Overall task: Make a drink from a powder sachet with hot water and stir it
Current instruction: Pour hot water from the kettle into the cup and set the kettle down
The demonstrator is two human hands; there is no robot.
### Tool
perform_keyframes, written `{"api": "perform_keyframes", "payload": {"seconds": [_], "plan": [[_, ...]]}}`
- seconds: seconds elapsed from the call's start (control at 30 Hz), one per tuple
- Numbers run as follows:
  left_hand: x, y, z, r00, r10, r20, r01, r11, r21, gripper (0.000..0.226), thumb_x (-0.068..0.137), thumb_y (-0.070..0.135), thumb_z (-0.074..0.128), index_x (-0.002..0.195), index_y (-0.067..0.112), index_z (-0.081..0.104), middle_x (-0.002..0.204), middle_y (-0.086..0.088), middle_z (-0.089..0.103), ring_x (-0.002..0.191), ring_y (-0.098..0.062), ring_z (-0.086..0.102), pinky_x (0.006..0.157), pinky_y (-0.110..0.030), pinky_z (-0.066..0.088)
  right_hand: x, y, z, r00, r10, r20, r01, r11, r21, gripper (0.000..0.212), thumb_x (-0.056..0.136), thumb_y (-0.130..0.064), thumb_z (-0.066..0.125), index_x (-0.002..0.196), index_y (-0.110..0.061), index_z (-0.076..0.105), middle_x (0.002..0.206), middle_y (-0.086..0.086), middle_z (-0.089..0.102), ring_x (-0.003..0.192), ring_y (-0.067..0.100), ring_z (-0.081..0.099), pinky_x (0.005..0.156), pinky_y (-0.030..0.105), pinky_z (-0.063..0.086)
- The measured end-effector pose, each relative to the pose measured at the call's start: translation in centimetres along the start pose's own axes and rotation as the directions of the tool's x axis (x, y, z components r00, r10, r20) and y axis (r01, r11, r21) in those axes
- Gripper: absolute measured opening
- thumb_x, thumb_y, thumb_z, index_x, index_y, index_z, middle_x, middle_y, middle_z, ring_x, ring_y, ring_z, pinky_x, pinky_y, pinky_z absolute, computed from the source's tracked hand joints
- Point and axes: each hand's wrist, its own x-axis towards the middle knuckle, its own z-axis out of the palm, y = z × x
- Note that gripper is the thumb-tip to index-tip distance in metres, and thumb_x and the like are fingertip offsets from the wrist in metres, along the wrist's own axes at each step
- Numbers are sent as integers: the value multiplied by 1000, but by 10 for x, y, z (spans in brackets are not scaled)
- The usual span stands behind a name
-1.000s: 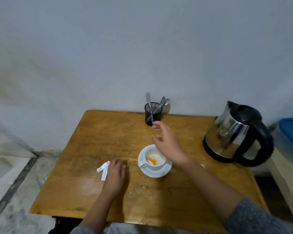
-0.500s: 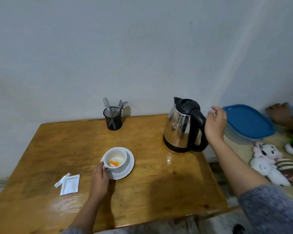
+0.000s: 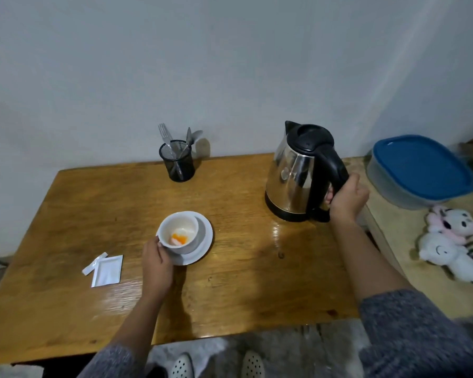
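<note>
I am closing my right hand [image 3: 347, 199] around the black handle of the kettle [image 3: 301, 170], which is standing on the table [image 3: 93, 203] to the right of the cup [image 3: 178, 231] and well apart from it. My left hand [image 3: 156, 261] is gripping the cup at its near left side, steadying it on its saucer [image 3: 204, 242]. Orange and pale powder is lying in the bottom of the cup, so I am judging the sachet step finished; the emptied sachet [image 3: 107, 270] and its torn strip [image 3: 94, 263] are lying flat to the left of the cup. No water is showing in the cup yet, so pouring and stirring are still ahead of me. Behind the cup, a black mesh holder [image 3: 177, 165] is keeping the cutlery. I am counting one kettle, one cup, one saucer, one sachet, one holder with a fork and what look like two spoons.
</note>
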Motion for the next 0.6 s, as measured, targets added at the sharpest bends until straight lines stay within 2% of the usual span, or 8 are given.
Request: {"api": "perform_keyframes", "payload": {"seconds": [0.1, 0.37, 0.5, 0.6], "plan": [[-1, 3, 0, 1000, -10, 14, 10, 1000, -2, 25, 97, 11, 33, 109, 3, 52, 101, -12, 52, 93, -21, 47, 80, -34, 35, -1, -2, 1, 999, 33, -34, -32, 999, 25, 39, 96, -28, 38, 60, -18, 46, 54, 4, 46, 42, 14, 43, 42, 25, 35], [1, 4, -10, 994, -6, 112, 11, 999, -48, 25, 97, 13, 33, 113, 5, 52, 105, -9, 51, 99, -20, 47, 83, -32, 34, -7, -20, 13, 996, 43, -78, -40, 998, 42, 39, 93, -28, 43, 56, -17, 49, 51, 3, 49, 43, 16, 46, 45, 29, 37], [4, 2, -16, 982, 24, 189, -14, 998, -56, 24, 97, 14, 36, 113, 7, 51, 107, -10, 52, 101, -22, 50, 83, -33, 36, -11, -42, 16, 997, -24, -79, 27, 999, 38, 39, 90, -27, 44, 52, -17, 48, 49, 4, 49, 40, 16, 45, 46, 30, 37], [8, 1, -18, 971, 31, 236, -22, 999, -42, 25, 96, 13, 36, 116, 8, 51, 112, -11, 54, 103, -22, 50, 86, -32, 37, -14, -62, 20, 990, -136, -42, 134, 990, -30, 41, 88, -27, 44, 49, -16, 49, 46, 5, 49, 41, 19, 47, 51, 33, 41]]}}
